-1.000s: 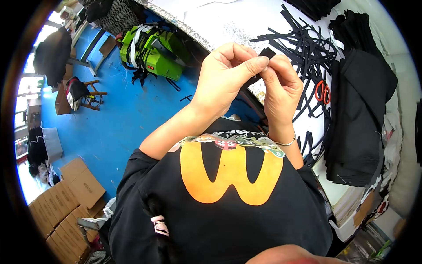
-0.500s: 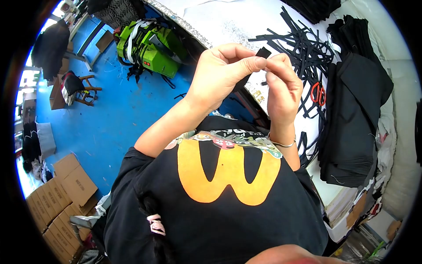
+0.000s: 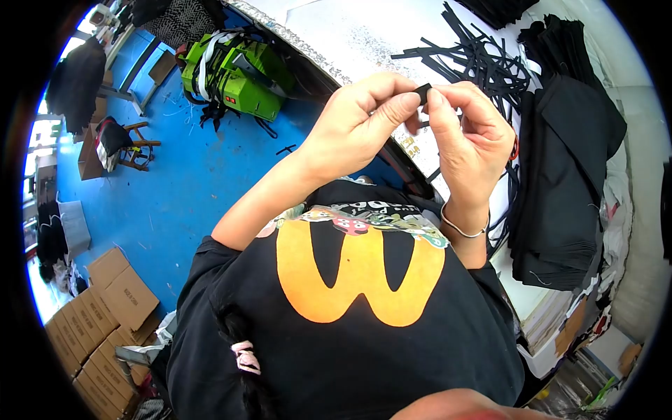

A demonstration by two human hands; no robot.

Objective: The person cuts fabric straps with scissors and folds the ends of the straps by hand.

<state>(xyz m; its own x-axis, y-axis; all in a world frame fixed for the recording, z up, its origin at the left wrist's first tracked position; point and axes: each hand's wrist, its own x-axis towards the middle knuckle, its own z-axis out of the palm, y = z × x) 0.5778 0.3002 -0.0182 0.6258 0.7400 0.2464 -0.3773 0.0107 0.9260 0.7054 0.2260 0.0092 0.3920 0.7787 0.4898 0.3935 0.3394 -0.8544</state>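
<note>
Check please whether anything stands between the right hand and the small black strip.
Nothing visible stands between the right hand and the small black strip, pinched by the left hand. Whether the right fingertips touch it, I cannot tell. The loose black strips lie beyond.

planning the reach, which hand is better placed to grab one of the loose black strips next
Right, I'd judge: the right hand is nearer the black strips, while the left hand is farther off, its fingers pinching the small black piece.
</note>
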